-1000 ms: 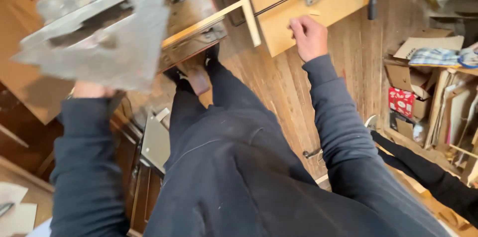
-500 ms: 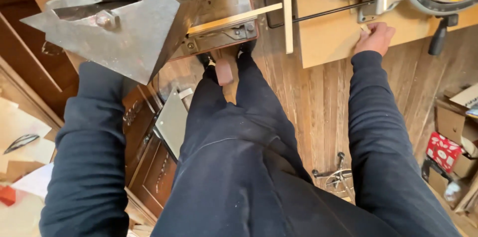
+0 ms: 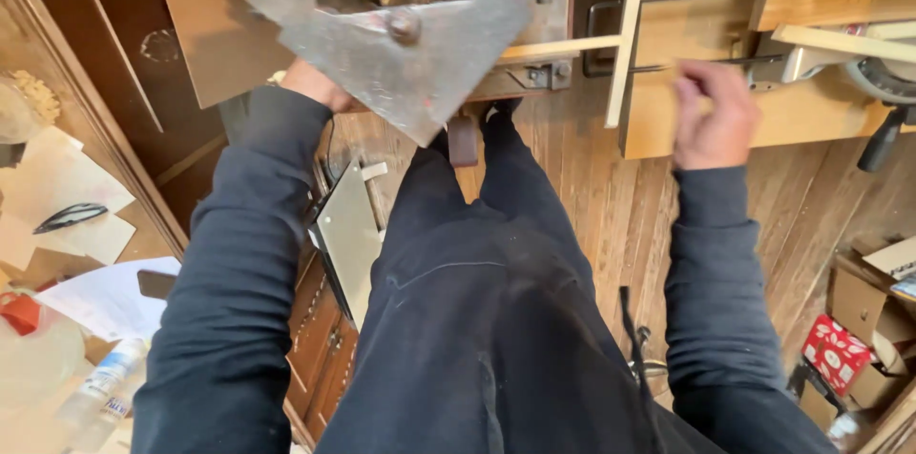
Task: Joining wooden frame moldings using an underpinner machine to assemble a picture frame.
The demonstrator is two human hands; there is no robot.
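Since a second ago the right hand (image 3: pixel 714 115) has lifted off the bench edge, fingers loosely curled and empty, while the left hand (image 3: pixel 310 84), at nine o'clock of it, still grips the triangular metal plate (image 3: pixel 420 53), now raised centre-frame for positioning.

Red patterned box (image 3: pixel 838 351) lower right; white papers (image 3: pixel 107 299), clear bottle (image 3: pixel 103 380) left.

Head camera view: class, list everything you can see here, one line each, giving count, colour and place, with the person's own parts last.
Metal triangular plate: one, grey, top centre.
Wooden boards: several, tan, top right.
Thin wood strip: one, pale, right of the plate.
Plank floor: brown, centre.
Papers: several, white, left.
Cardboard boxes: several, lower right.
Left hand: one, at the plate's lower left edge.
Right hand: one, blurred, raised before the boards.
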